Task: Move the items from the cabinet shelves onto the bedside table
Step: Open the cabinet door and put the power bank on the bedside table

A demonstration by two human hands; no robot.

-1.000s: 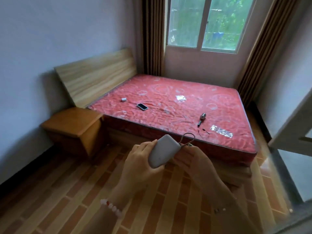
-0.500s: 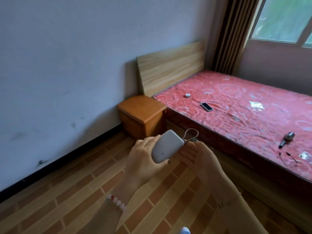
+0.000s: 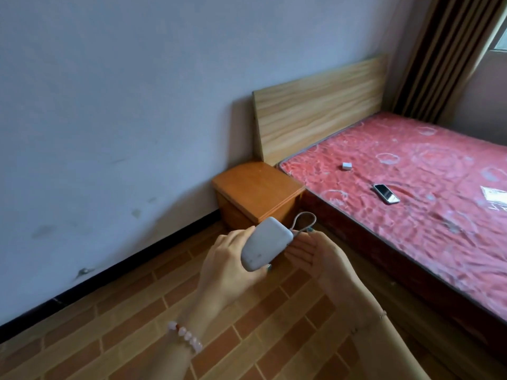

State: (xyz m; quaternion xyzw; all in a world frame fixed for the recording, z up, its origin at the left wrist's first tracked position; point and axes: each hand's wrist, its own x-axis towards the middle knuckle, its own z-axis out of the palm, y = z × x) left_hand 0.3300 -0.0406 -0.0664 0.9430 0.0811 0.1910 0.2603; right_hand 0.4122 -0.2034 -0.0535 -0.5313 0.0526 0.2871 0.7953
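- My left hand (image 3: 230, 267) was wrapped round the power bank (image 3: 264, 244), in mid-air.
- My right hand (image 3: 315, 253) lay at its cord end; pinching or only touching, I couldn't tell.
- Its long axis pointed ahead at the bedside table (image 3: 258, 187).
- Wall on the table's left, mattress (image 3: 411, 193) on its right, open floor between us.

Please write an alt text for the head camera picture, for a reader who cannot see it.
A left hand grips a white power bank with a cord loop above a brick-pattern floor, while the fingers of the right hand touch its cord end. Ahead stand a wooden bedside table and a red mattress with a phone.
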